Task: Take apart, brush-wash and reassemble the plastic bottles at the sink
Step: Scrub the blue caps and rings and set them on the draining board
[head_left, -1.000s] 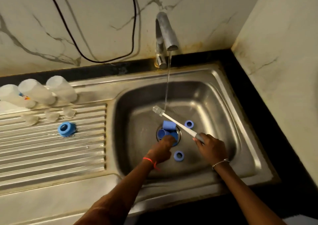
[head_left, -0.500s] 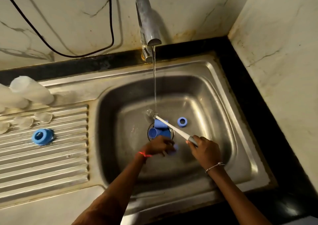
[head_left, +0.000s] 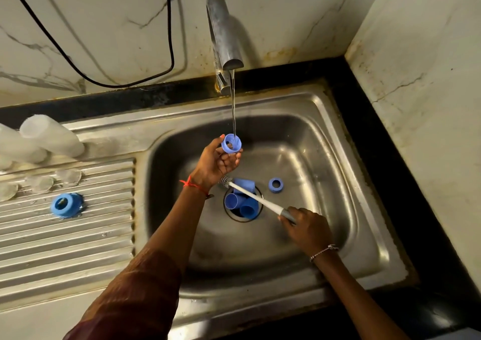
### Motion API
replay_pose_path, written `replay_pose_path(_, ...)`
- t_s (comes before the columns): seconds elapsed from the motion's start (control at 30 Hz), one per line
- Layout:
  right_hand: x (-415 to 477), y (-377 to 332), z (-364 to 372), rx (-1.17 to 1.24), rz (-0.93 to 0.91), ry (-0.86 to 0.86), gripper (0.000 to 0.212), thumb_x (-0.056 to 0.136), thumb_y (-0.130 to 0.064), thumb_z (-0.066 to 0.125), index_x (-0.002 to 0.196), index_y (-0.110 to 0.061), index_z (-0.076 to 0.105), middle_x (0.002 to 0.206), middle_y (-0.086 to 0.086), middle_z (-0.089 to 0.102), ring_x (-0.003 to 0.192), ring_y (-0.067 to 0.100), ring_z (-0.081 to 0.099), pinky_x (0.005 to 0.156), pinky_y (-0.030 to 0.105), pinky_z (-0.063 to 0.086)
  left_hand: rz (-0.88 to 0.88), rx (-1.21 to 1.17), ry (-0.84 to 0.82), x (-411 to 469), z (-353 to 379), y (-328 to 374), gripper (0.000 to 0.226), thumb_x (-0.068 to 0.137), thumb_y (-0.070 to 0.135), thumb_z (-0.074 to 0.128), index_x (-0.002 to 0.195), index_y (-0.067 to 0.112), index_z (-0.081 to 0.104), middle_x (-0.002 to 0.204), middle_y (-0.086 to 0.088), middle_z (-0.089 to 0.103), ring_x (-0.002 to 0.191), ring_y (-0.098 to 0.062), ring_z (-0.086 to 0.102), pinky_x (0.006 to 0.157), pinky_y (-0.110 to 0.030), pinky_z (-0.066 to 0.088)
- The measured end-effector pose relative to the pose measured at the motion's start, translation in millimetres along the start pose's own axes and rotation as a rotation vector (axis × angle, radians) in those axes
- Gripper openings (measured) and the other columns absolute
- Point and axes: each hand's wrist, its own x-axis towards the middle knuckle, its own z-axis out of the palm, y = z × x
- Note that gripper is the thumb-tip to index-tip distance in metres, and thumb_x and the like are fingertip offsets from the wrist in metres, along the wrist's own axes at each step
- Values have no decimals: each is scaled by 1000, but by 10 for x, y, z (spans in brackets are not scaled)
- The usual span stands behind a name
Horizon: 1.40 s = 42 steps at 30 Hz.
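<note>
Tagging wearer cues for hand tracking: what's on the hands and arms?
No gloves. Left hand: red thread at the wrist, maroon patterned sleeve further up. Right hand: thin silver chain bracelet, no sleeve in view.

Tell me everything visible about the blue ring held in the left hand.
The blue ring is a short, hollow collar of what looks like matte plastic, open through the middle. The left hand pinches it at the fingertips, above the sink basin, its opening tilted up toward the camera. The thin stream from the tap falls into it at the far rim. The brush lies lower, apart from it.
</note>
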Motion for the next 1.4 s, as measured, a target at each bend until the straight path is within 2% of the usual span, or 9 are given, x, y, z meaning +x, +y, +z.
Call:
replay_pose_path(0.1, -5, 12, 12, -2, 5, -26, 22, 61, -27, 86, 64, -16, 67, 43, 1, 52, 34, 21, 51, 33, 19, 32, -19, -26, -6, -25, 26, -4, 46, 94, 39, 48, 88, -2, 67, 71, -11, 69, 56, -16, 64, 56, -22, 55)
replay_pose_path(0.27, -7, 11, 19, -7, 8, -54, 26, 59, -27, 88, 61, -16, 65, 44, 1, 53, 35, 21, 52, 33, 20, 32, -35, -2, -20, -29, 100, 2, 50, 93, 41, 51, 80, -1, 74, 80, -13, 70, 59, -16, 64, 58, -22, 56)
replay_pose_path(0.4, -2, 9, 15, -4, 20, -71, 26, 59, -27, 87, 59, -16, 64, 44, 2, 54, 36, 22, 53, 33, 23, 35, 43, 32, -23, -37, 214, 31, 34, 94, 34, 54, 101, 2, 64, 91, -13, 69, 68, -14, 68, 62, -22, 56)
replay_pose_path(0.57, -9, 14, 18, 4, 36, -95, 26, 64, -27, 84, 58, -15, 61, 46, 3, 55, 38, 24, 54, 35, 24, 36, 133, -2, -18, -122, 319, 69, 15, 93, 15, 57, 98, 2, 62, 87, -11, 70, 77, -15, 68, 73, -23, 58)
replay_pose_path(0.77, -9, 29, 33, 51, 57, -117, 24, 77, -29, 73, 66, -10, 63, 55, 9, 60, 48, 29, 58, 43, 30, 42, 221, 18, -26, -304, 252, 118, 26, 93, 7, 53, 118, 3, 55, 102, -13, 63, 93, -20, 62, 78, -27, 55)
replay_pose_path(0.9, -11, 13, 29, 10, 51, -128, 28, 66, -27, 82, 57, -13, 59, 48, 6, 56, 41, 29, 55, 37, 28, 39, 259, 51, -68, -449, 173, 178, 24, 93, 2, 51, 114, 8, 60, 103, -12, 67, 93, -22, 65, 82, -28, 55)
replay_pose_path(1.03, -5, 6, -5, 36, 22, -131, 26, 70, -27, 79, 60, -11, 61, 52, 9, 58, 46, 31, 57, 40, 31, 42, 239, 28, -62, -580, 97, 238, 19, 93, 6, 49, 107, 4, 61, 91, -14, 70, 84, -22, 67, 74, -27, 58)
replay_pose_path(1.23, -23, -22, -144, 17, -123, -36, 24, 66, -39, 66, 53, -20, 59, 44, 1, 52, 36, 21, 51, 33, 19, 30, 265, 260, 185, -674, -90, 253, 19, 89, 24, 60, 98, 7, 62, 85, -10, 60, 62, -13, 57, 48, -18, 48)
replay_pose_path(1.4, -29, 139, -450, 82, -172, 125, 33, 75, -48, 49, 74, -24, 71, 52, 1, 60, 43, 21, 57, 39, 20, 36, 393, 221, 283, -819, -235, 294, 23, 87, 23, 64, 102, 5, 64, 86, -12, 66, 68, -17, 64, 52, -22, 53)
